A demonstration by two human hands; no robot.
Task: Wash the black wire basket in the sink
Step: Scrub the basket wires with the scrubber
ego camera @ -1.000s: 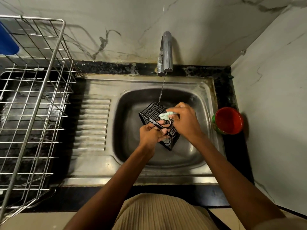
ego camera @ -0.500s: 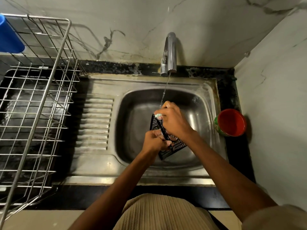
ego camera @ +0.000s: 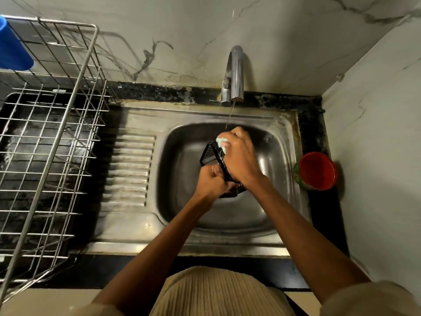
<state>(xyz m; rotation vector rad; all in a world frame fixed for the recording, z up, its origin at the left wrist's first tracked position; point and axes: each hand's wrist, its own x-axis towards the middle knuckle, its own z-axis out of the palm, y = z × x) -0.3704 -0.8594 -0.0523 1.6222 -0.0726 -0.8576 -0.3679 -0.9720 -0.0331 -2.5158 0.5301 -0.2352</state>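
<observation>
The black wire basket (ego camera: 210, 155) is held tilted on edge over the steel sink (ego camera: 182, 169). My left hand (ego camera: 210, 182) grips its near lower edge. My right hand (ego camera: 240, 156) lies over the basket's upper side and holds a pale green sponge (ego camera: 221, 140) against its far rim. Much of the basket is hidden under my hands. A thin stream of water falls from the tap (ego camera: 235, 74) just beyond my right hand.
A red cup (ego camera: 317, 171) stands on the counter right of the sink. To the left, a steel wire dish rack (ego camera: 45, 137) sits beside the ribbed drainboard (ego camera: 129, 169), with a blue cup (ego camera: 12, 51) at its far corner. Marble walls close the back and right.
The basket has been turned from lying flat to standing on edge. My right hand with the sponge has slid up to its far rim.
</observation>
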